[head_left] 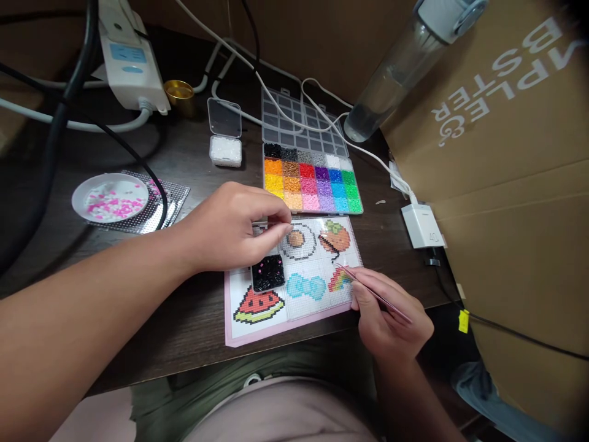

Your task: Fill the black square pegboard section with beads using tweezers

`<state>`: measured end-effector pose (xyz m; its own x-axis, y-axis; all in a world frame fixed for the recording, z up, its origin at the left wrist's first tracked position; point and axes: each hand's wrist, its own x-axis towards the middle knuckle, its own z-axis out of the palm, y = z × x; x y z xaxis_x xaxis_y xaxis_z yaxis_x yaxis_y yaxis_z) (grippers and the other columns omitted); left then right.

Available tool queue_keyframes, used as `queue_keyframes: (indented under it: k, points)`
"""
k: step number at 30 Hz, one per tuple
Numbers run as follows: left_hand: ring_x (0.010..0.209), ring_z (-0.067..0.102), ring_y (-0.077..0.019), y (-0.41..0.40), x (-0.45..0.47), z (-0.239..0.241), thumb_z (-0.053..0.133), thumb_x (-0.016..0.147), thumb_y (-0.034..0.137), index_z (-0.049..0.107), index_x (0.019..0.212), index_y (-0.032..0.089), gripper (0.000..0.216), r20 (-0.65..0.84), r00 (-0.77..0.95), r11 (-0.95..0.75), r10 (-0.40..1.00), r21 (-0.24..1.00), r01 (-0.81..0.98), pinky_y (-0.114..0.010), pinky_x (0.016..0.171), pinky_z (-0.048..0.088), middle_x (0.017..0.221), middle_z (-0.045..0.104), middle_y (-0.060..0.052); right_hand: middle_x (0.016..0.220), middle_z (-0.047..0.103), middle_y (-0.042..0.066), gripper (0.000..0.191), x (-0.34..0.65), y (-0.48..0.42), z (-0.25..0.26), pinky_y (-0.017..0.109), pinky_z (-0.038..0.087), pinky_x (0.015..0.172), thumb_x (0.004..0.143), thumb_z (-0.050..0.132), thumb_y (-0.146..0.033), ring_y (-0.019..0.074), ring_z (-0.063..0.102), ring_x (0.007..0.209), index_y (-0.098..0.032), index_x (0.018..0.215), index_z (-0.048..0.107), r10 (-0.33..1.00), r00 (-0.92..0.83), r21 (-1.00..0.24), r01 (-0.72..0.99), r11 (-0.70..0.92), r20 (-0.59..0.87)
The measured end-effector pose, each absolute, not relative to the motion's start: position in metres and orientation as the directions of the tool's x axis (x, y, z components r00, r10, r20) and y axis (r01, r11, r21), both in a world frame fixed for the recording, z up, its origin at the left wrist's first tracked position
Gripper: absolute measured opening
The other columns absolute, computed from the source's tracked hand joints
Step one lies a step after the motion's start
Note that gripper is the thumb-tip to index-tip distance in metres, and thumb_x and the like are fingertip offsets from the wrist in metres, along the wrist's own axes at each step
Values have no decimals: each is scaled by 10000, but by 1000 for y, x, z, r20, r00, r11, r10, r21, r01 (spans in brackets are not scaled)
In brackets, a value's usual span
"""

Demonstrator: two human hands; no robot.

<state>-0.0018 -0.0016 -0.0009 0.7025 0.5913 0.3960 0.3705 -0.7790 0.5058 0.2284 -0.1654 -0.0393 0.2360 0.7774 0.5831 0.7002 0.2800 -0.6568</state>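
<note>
Just ahead of the right hand (391, 313), clamped on tweezers (381, 296), a curved row of black beads (335, 248) crosses the persimmon picture (345, 241); the rest of the clear pegboard (304, 310) looks unfilled. The left hand's (234, 227) thumb and forefinger nearly meet; I cannot tell if they grip anything. Counted: one row, one tweezers, one pegboard; one black-bead tray (271, 290) below the left hand, one sorting box (327, 145) beyond it.

Bare forearms (108, 313), bare fingers (267, 203); pale pinkish top (285, 411); olive-green bottoms (184, 393), small whitish ring-shaped detail (252, 379) at waist.
</note>
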Motion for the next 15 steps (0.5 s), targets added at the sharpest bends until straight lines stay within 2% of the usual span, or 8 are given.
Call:
queue_keyframes:
  k: [15]
  points:
    - [587, 574, -100, -2, -1, -1, 520, 882, 274, 704, 801, 215, 210, 388, 701, -775, 598, 502, 384, -221, 658, 438, 695, 709, 15, 986, 795, 36, 296, 229, -162, -38, 323, 682, 709, 807, 716, -40, 191, 768, 769, -242, 1014, 780, 796, 196, -626, 732, 270, 573]
